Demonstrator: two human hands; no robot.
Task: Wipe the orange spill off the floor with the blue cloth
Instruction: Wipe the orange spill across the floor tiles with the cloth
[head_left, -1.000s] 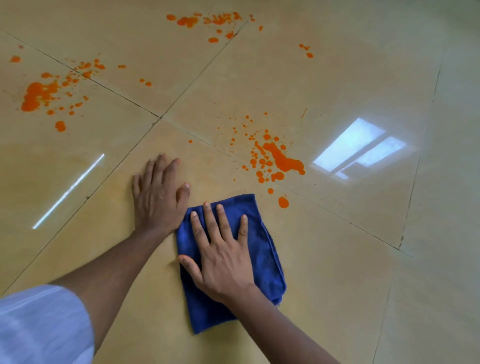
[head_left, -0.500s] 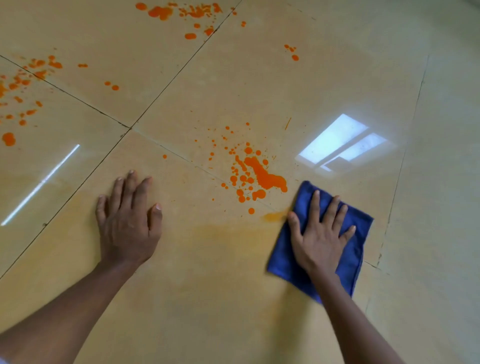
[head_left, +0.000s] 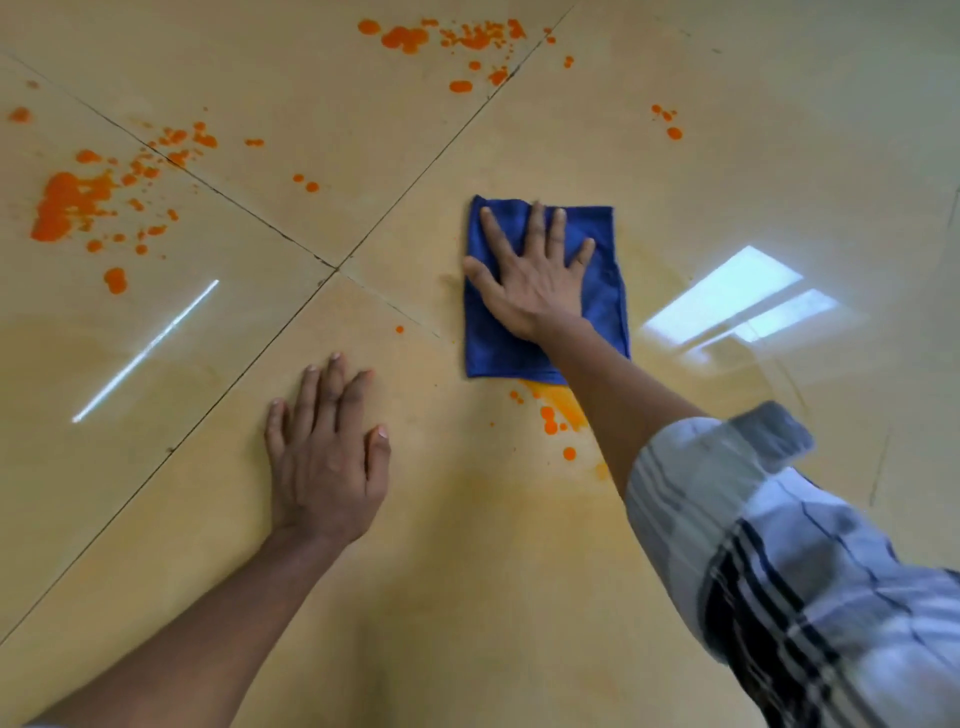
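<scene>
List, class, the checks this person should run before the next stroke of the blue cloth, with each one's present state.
1. Right hand flat on the blue cloth: ok.
2. Cloth lying flat on the floor: ok.
3. Left hand braced on bare tile, off the spill: ok.
4. Drops near the cloth's near edge wiped: not ok.
5. Large left splatter and far splatter wiped: not ok.
6. Cloth's underside clean: cannot tell.

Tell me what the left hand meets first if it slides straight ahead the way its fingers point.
Probably the small orange drop ahead of the left hand, or just past it the tile joint; otherwise bare floor.
</scene>
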